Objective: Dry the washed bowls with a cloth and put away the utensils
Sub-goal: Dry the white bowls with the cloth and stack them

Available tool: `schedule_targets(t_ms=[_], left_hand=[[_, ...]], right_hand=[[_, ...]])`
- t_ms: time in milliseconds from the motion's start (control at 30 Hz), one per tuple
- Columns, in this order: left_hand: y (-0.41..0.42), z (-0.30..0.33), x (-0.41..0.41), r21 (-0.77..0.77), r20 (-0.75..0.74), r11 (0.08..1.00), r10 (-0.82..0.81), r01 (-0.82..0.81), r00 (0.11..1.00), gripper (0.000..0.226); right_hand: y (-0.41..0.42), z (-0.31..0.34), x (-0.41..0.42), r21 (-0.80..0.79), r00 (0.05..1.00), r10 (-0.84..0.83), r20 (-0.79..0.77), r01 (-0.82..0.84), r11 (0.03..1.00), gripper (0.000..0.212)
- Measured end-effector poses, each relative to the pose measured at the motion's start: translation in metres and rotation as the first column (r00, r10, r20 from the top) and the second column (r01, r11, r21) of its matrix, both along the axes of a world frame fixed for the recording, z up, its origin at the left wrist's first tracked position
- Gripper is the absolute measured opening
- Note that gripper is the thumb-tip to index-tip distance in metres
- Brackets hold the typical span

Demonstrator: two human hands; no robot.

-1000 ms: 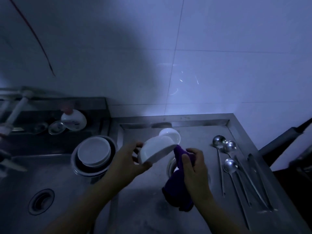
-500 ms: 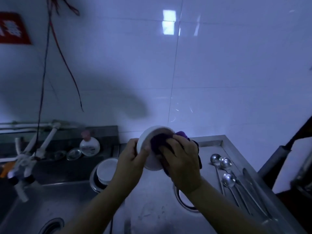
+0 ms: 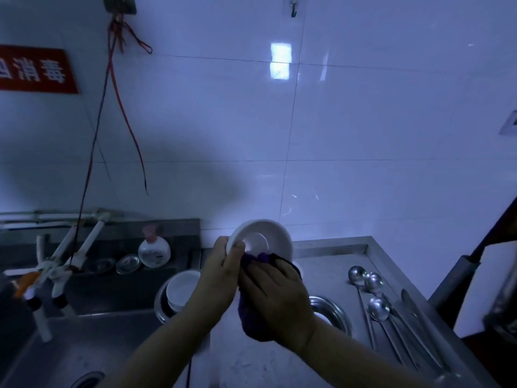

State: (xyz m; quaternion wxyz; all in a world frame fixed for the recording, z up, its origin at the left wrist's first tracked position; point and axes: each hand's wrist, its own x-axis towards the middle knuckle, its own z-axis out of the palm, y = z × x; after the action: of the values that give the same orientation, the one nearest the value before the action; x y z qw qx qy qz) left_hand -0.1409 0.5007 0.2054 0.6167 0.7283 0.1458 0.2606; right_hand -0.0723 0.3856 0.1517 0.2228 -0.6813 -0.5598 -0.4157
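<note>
Head view: white bowl (image 3: 261, 238) tilted, foot ring outward, against purple cloth (image 3: 253, 317).

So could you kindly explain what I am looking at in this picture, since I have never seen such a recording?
There is no machine: a person wears a camera on the head, looking down at their own bare hands over a steel counter. The left hand grips a white bowl by its rim, tilted towards the camera. The right hand holds a purple cloth against the bowl. To the right lie metal spoons. To the left, another white bowl sits in a metal basin beside the sink.
</note>
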Motion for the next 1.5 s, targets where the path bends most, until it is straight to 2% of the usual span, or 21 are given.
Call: schedule_targets(t_ms=[33, 100, 167, 200, 267, 367, 433, 500, 600, 733, 767, 833, 900, 933, 967, 1067, 1167, 1233, 1300, 1400, 1500], left_hand=[[0.005, 0.002, -0.001, 0.046, -0.022, 0.998, -0.040, 0.041, 0.999, 0.021], [0.016, 0.012, -0.002, 0.115, -0.173, 0.979, -0.146, 0.167, 0.974, 0.026], [0.027, 0.026, -0.001, 0.115, -0.362, 0.935, -0.275, 0.335, 0.891, 0.029], [0.029, 0.031, -0.001, 0.098, -0.403, 0.918, -0.315, 0.383, 0.859, 0.029], [0.026, 0.035, 0.000, 0.065, -0.341, 0.940, -0.294, 0.335, 0.893, 0.031], [0.000, 0.019, 0.003, -0.027, -0.056, 0.994, -0.109, 0.108, 0.992, 0.034], [-0.019, 0.008, 0.003, -0.077, 0.094, 0.997, 0.015, -0.008, 0.995, 0.034], [-0.024, 0.006, 0.003, -0.108, 0.149, 0.992, 0.086, -0.070, 0.985, 0.027], [-0.018, 0.007, 0.002, -0.066, 0.163, 0.998, 0.025, -0.014, 0.986, 0.024], [-0.013, 0.016, -0.003, 0.071, 0.195, 0.995, -0.083, 0.070, 0.977, 0.028], [-0.009, 0.021, -0.003, 0.122, 0.152, 0.989, -0.107, 0.089, 0.983, 0.031], [0.003, 0.037, -0.001, 0.245, -0.052, 0.950, -0.186, 0.193, 0.981, 0.036], [0.013, 0.054, 0.002, 0.261, -0.273, 0.904, -0.266, 0.338, 0.924, 0.039], [0.016, 0.059, 0.002, 0.243, -0.308, 0.906, -0.266, 0.346, 0.913, 0.039], [0.015, 0.060, 0.002, 0.229, -0.279, 0.931, -0.219, 0.286, 0.935, 0.038], [-0.005, 0.039, 0.001, 0.182, -0.031, 0.983, -0.009, 0.014, 0.999, 0.035], [-0.029, 0.013, 0.004, 0.060, 0.162, 0.993, 0.091, -0.102, 0.983, 0.037], [-0.028, 0.010, 0.006, 0.009, 0.221, 0.995, 0.096, -0.100, 0.971, 0.029], [-0.022, 0.010, 0.005, 0.026, 0.225, 0.999, 0.041, -0.048, 0.973, 0.024], [-0.011, 0.017, 0.000, 0.150, 0.168, 0.988, -0.070, 0.045, 0.983, 0.030], [0.008, 0.036, 0.000, 0.228, -0.019, 0.945, -0.235, 0.233, 0.972, 0.031]], right_hand=[[-0.006, 0.001, 0.009, -0.032, 0.996, 0.034, 0.081, -0.032, 0.999, 0.044], [-0.020, 0.006, 0.027, -0.124, 0.962, 0.148, 0.228, -0.122, 0.985, 0.030], [-0.032, 0.013, 0.040, -0.248, 0.913, 0.265, 0.311, -0.191, 0.950, 0.015], [-0.035, 0.016, 0.044, -0.290, 0.901, 0.289, 0.325, -0.196, 0.937, 0.013], [-0.034, 0.024, 0.044, -0.266, 0.915, 0.229, 0.332, -0.142, 0.953, 0.014], [-0.020, 0.032, 0.030, -0.053, 0.967, 0.014, 0.254, -0.001, 0.999, 0.016], [-0.011, 0.030, 0.017, 0.041, 0.986, -0.039, 0.161, 0.033, 0.999, 0.018], [-0.008, 0.023, 0.006, 0.068, 0.994, -0.050, 0.096, 0.043, 0.997, 0.022], [-0.012, 0.018, 0.006, 0.068, 0.990, -0.040, 0.134, 0.032, 0.997, 0.024], [-0.023, 0.025, 0.026, 0.013, 0.960, 0.113, 0.256, -0.120, 0.993, 0.023], [-0.026, 0.030, 0.032, -0.017, 0.940, 0.156, 0.303, -0.159, 0.987, 0.019], [-0.032, 0.039, 0.043, -0.107, 0.892, 0.253, 0.374, -0.230, 0.967, 0.012], [-0.035, 0.044, 0.048, -0.187, 0.858, 0.330, 0.393, -0.276, 0.943, 0.009], [-0.035, 0.045, 0.048, -0.201, 0.859, 0.332, 0.390, -0.272, 0.941, 0.008], [-0.035, 0.047, 0.046, -0.189, 0.872, 0.301, 0.385, -0.245, 0.951, 0.009], [-0.027, 0.049, 0.034, -0.029, 0.946, 0.095, 0.309, -0.091, 0.995, 0.015], [-0.014, 0.044, 0.017, 0.104, 0.986, -0.028, 0.166, 0.011, 0.994, 0.020], [-0.011, 0.036, 0.009, 0.123, 0.994, -0.039, 0.104, 0.026, 0.992, 0.022], [-0.014, 0.029, 0.008, 0.102, 0.993, -0.015, 0.119, 0.003, 0.995, 0.023], [-0.024, 0.028, 0.020, 0.043, 0.964, 0.054, 0.262, -0.068, 0.997, 0.019], [-0.033, 0.033, 0.033, -0.027, 0.914, 0.157, 0.375, -0.158, 0.987, 0.014]])
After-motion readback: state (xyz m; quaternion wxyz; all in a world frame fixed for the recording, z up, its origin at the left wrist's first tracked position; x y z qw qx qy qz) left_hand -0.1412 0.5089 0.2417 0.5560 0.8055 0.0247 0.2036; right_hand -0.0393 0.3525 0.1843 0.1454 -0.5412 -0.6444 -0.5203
